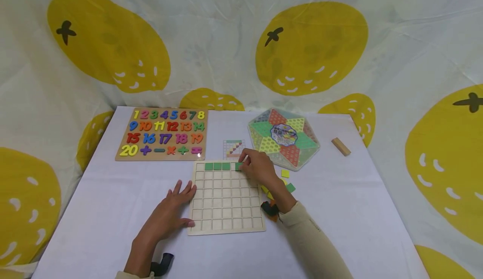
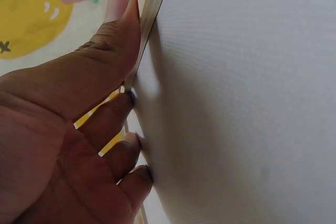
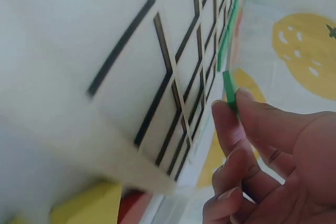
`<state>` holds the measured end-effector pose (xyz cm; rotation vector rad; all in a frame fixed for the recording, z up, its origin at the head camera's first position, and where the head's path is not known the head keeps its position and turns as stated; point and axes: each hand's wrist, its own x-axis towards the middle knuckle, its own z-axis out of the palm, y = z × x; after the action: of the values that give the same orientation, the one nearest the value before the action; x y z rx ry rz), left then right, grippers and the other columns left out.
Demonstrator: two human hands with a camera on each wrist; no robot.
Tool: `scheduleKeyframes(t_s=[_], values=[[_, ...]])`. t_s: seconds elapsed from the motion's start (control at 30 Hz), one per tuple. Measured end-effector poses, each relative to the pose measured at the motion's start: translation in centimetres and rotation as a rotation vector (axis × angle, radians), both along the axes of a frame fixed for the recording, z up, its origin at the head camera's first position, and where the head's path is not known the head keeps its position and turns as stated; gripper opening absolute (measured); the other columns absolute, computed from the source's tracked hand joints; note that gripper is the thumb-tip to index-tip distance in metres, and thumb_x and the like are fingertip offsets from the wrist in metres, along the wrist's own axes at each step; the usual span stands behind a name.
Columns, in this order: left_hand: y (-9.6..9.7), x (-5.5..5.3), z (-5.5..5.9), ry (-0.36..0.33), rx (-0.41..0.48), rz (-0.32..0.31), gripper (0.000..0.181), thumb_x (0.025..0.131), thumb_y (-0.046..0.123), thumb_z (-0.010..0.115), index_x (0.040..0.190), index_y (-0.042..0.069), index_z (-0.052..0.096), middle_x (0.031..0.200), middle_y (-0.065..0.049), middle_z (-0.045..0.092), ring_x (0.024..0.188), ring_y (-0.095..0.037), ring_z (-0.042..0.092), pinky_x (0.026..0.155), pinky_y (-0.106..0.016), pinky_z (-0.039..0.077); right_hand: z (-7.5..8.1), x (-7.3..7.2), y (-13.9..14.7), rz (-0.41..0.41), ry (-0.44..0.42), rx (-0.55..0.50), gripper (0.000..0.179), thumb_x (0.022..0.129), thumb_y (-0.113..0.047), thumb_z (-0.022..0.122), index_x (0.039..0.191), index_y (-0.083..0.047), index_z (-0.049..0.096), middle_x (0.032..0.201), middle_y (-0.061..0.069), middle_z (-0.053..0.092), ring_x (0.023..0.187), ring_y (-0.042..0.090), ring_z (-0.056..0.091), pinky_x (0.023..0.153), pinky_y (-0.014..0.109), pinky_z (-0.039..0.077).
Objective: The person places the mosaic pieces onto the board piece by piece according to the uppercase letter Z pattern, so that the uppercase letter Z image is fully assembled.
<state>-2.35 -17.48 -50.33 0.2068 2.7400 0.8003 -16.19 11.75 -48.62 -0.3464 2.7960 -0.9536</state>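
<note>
A pale wooden grid board (image 1: 227, 203) lies in front of me, with three green square tiles (image 1: 217, 166) side by side in its top row. Between thumb and fingertips my right hand (image 1: 259, 168) pinches another green tile (image 3: 229, 88), tilted close over the top row, just right of those three. My left hand (image 1: 170, 212) is spread along the board's left side. Its thumb (image 2: 113, 30) rests on the rim near the lower left corner, and the other fingertips touch the upper left edge and the cloth.
Loose yellow tiles (image 1: 285, 173) and a green tile (image 1: 290, 187) lie right of the board, partly behind my right wrist. Beyond it are a number puzzle board (image 1: 162, 133), a small pattern card (image 1: 228, 149) and a hexagonal star-patterned game board (image 1: 284, 138). A wooden block (image 1: 341, 146) lies far right.
</note>
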Motion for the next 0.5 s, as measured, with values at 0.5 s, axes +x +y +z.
scheduleKeyframes(t_s=[0.5], values=[[-0.1,0.0,-0.3,0.002,0.005,0.007,0.109,0.070,0.030,0.099,0.162,0.018,0.041,0.170,-0.002,0.032,0.165,-0.040,0.011,0.130,-0.061,0.017,-0.7,-1.1,-2.1,0.039,-0.022,0.098,0.008,0.095,-0.018,0.081,0.097,-0.017,0.073,0.074,-0.002,0.064,0.064,0.016,0.058,0.056,0.030,0.043]])
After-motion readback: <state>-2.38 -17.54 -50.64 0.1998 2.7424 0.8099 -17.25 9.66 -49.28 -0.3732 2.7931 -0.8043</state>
